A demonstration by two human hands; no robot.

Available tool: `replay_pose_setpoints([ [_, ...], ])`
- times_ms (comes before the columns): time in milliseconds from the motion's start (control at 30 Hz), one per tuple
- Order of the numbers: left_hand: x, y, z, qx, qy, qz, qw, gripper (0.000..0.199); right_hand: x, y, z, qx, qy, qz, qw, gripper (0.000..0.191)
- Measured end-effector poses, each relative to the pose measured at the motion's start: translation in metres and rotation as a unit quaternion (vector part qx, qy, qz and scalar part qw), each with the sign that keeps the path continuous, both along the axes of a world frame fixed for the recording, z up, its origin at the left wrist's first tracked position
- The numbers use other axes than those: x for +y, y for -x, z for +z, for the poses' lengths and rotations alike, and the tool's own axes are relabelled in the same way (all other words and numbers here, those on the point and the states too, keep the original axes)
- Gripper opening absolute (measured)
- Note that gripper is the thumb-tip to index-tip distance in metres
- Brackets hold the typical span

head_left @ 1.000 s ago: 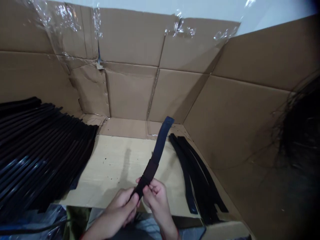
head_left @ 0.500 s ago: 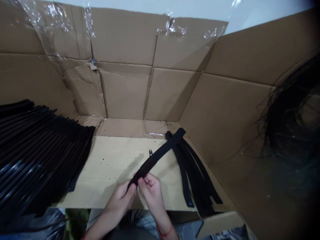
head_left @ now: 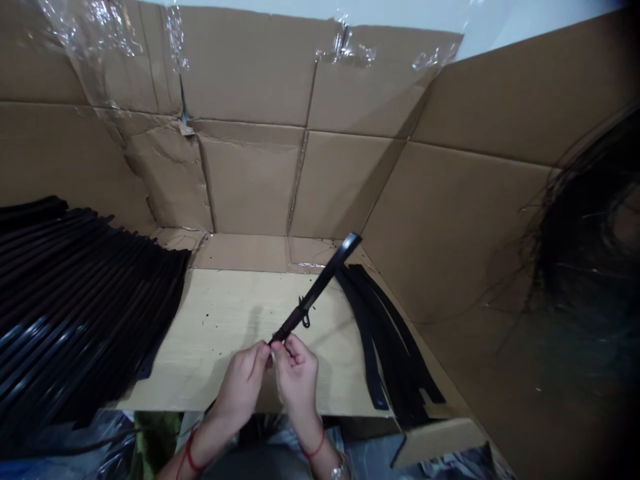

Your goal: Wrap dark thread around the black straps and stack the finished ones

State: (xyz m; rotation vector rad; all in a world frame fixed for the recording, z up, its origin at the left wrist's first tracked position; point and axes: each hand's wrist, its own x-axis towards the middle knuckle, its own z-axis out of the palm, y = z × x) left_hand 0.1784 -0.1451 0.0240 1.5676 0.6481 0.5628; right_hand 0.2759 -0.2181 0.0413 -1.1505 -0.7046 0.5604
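A long black strip (head_left: 326,275) is pinched at its near end between my left hand (head_left: 240,383) and my right hand (head_left: 300,377). It slants away up to the right, turned nearly edge-on, its far end shiny and raised above the table. The fingers of both hands are closed, thumbs side by side near the strip's end. Just beyond my right fingers lies a small pair of dark thread snips (head_left: 306,321), partly hidden behind the strip. Several similar black strips (head_left: 387,347) lie overlapping on the table to the right.
On the left spreads a big fanned pile of black strips (head_left: 90,300). Cardboard walls (head_left: 250,180) enclose the pale tabletop (head_left: 225,300) at the back and right. A bundle of dark threads (head_left: 575,227) hangs at the right wall. A cardboard flap (head_left: 440,443) juts near the front edge.
The held strip has rolled from its flat face to its edge, and its far end has swung up and slightly left. The snips show more now. My hands remain close together on the strip.
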Motion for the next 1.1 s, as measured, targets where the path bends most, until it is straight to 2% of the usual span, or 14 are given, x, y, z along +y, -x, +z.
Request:
replay_pose_setpoints([
  [100, -0.004, 0.007, 0.002, 0.057, 0.115, -0.108, 0.986, 0.065, 0.001, 0.005, 0.002, -0.018, 0.039, 0.115, 0.992, 0.036],
  [133, -0.004, 0.008, 0.004, 0.052, 0.105, -0.116, 0.986, 0.068, 0.002, 0.005, 0.003, -0.029, 0.043, 0.111, 0.992, 0.035],
  [200, -0.004, 0.008, 0.008, 0.023, -0.014, -0.013, 1.000, 0.066, 0.004, 0.006, 0.003, -0.032, 0.024, 0.044, 0.998, 0.037],
  [267, -0.003, 0.007, 0.009, 0.012, -0.069, 0.047, 0.996, 0.057, 0.006, 0.004, 0.002, -0.021, -0.001, 0.028, 0.999, 0.038],
  [367, -0.001, 0.005, 0.006, 0.023, 0.004, -0.013, 1.000, 0.061, 0.009, -0.003, -0.001, 0.017, 0.020, 0.182, 0.983, 0.039],
  [400, 0.000, 0.005, 0.005, 0.013, 0.028, -0.030, 0.999, 0.062, 0.009, -0.004, -0.002, 0.023, 0.024, 0.197, 0.980, 0.040],
  [533, -0.002, 0.005, 0.004, -0.015, 0.002, 0.028, 0.999, 0.058, 0.009, -0.005, -0.006, 0.012, -0.016, 0.038, 0.999, 0.038],
  [600, -0.005, 0.007, 0.006, 0.022, 0.093, 0.007, 0.995, 0.060, 0.006, -0.003, -0.005, 0.008, -0.007, 0.095, 0.995, 0.039],
  [667, -0.005, 0.009, 0.007, 0.041, 0.205, -0.092, 0.974, 0.065, 0.004, -0.001, -0.004, -0.010, 0.009, 0.161, 0.987, 0.039],
  [700, -0.004, 0.009, 0.007, 0.022, 0.182, -0.092, 0.979, 0.066, 0.003, -0.001, -0.002, -0.020, 0.017, 0.135, 0.990, 0.039],
  [800, 0.000, 0.007, 0.002, -0.021, 0.030, 0.041, 0.998, 0.056, 0.004, 0.000, 0.003, -0.004, 0.005, 0.021, 1.000, 0.040],
  [867, 0.002, 0.006, -0.003, 0.012, 0.070, 0.016, 0.997, 0.056, 0.004, -0.001, 0.006, 0.016, 0.006, 0.079, 0.997, 0.037],
  [967, 0.001, 0.005, -0.010, 0.012, 0.181, -0.090, 0.979, 0.063, 0.005, 0.001, 0.008, 0.041, 0.032, 0.200, 0.978, 0.045],
  [1100, -0.001, 0.005, -0.012, -0.013, 0.143, 0.056, 0.988, 0.068, 0.010, 0.004, 0.006, 0.028, 0.034, 0.027, 0.999, 0.040],
])
